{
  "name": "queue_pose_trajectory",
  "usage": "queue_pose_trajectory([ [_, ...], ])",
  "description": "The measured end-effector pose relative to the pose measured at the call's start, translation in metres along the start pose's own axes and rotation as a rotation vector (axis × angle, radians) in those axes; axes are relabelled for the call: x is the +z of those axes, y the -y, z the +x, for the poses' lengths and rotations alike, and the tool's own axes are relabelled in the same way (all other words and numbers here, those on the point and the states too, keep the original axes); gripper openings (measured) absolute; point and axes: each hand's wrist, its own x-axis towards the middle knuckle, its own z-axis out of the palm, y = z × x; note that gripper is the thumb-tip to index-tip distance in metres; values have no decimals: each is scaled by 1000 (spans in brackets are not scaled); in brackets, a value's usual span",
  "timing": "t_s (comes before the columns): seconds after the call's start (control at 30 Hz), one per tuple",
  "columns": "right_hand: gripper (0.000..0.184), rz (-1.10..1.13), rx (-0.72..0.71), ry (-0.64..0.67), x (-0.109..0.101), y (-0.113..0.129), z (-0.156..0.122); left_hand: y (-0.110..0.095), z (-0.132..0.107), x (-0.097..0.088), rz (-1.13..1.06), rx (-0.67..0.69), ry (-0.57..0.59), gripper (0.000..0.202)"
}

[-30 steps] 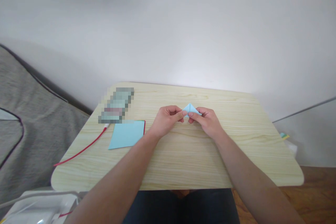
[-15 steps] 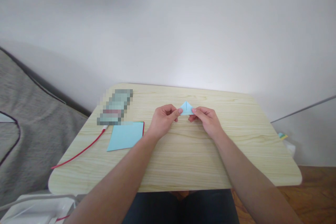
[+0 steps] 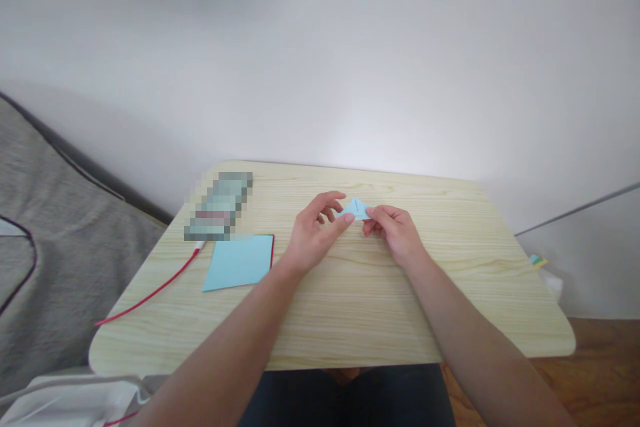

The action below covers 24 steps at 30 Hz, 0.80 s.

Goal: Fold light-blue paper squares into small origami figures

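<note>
My left grip [image 3: 316, 233] loosens: its fingers [image 3: 330, 199], curled against the folded blue paper [image 3: 359, 210] half a second ago, now spread toward the far edge of the counter [image 3: 350, 307], while the thumb has slid inward over the paper's face. The paper's centre crease, upright then, now slants. My right grip [image 3: 393, 227], at mid-paper a second earlier, has moved to the right corner.

The right hand [image 3: 397, 232] is pinching one corner of a little folded blue paper [image 3: 357, 209] above the bench [image 3: 350, 310]; the left hand [image 3: 311, 238] is kinda splayed, thumb on it. Blue square [image 3: 239, 263] with a red edge lies off left, near a red cable [image 3: 163, 285].
</note>
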Motion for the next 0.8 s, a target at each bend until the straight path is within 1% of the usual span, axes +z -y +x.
queue_pose_trajectory([
  [0.03,30,29,19,-5,1,0,0,-1,-1,0,49,77,-5,47],
  [0.07,29,61,40,-2,1,0,0,-2,-2,0,103,152,-8,50],
  [0.1,28,92,62,7,2,0,0,-2,-3,0,154,219,-11,47],
  [0.17,27,141,111,38,3,1,-1,-1,-3,1,223,311,-28,32],
  [0.23,26,164,164,68,3,2,-2,0,-3,1,255,337,-47,18],
  [0.33,29,144,208,75,3,3,-3,0,-2,2,242,301,-42,10],
  [0.4,36,81,174,5,3,3,-3,0,-2,2,200,251,-37,9],
  [0.47,40,-14,57,-117,4,4,-4,0,-2,3,145,184,-50,9],
  [0.5,38,-60,-20,-161,5,5,-5,1,-2,3,116,145,-59,9],
  [0.53,33,-96,-96,-176,6,6,-6,3,-2,4,86,103,-64,10],
  [0.57,30,-117,-160,-164,7,7,-8,4,-1,4,54,59,-62,12],
  [0.63,36,-127,-220,-84,9,9,-10,8,0,6,-14,-19,-41,16],
  [0.7,35,-131,-204,-24,11,8,-12,11,0,7,-72,-67,-4,19],
  [0.8,23,-158,-161,-35,12,4,-12,11,0,8,-100,-95,30,18],
])
